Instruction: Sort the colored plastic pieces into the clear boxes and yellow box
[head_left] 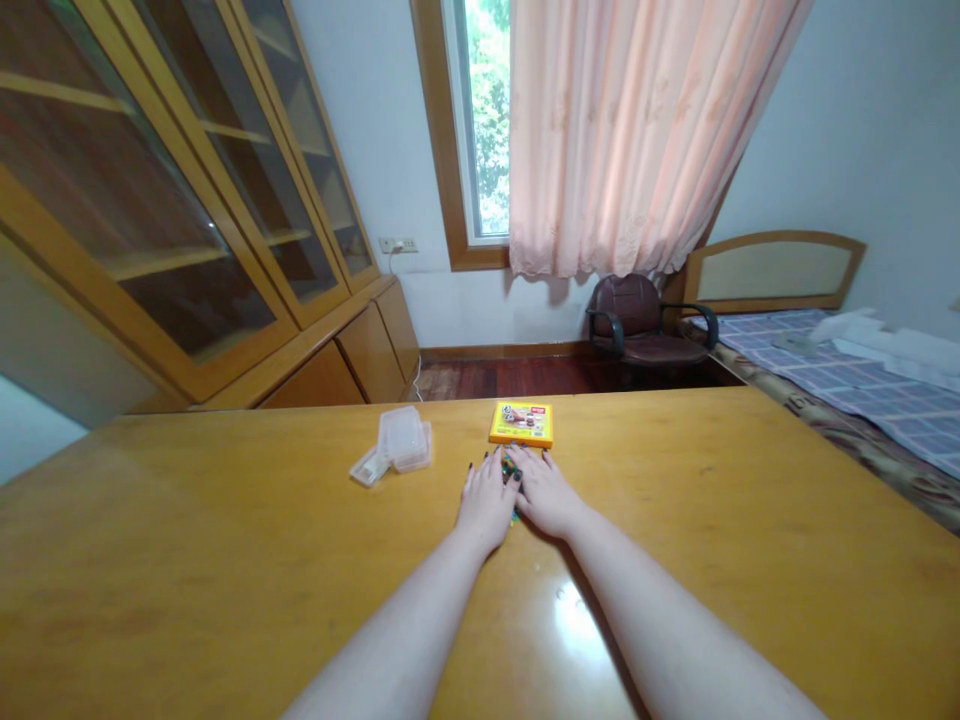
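Small coloured pieces (511, 465), green, yellow and blue among them, lie in a little heap on the wooden table (285, 590). They are too small to tell what kind they are. My left hand (484, 502) rests palm down along the heap's left side, fingers stretched forward and its thumb over the pieces. On the other side my right hand (547, 492) lies palm down, fingers stretched and touching the heap. Both hands partly cover the pieces. Just beyond the fingertips is a flat yellow box (521, 424) with a printed picture.
To the left on the table are clear plastic cases (403, 436), with a smaller case (369, 467) leaning by them. Beyond the table stand a glass-door cabinet (285, 330), a dark red armchair (637, 315) and a bed (795, 350) on the right.
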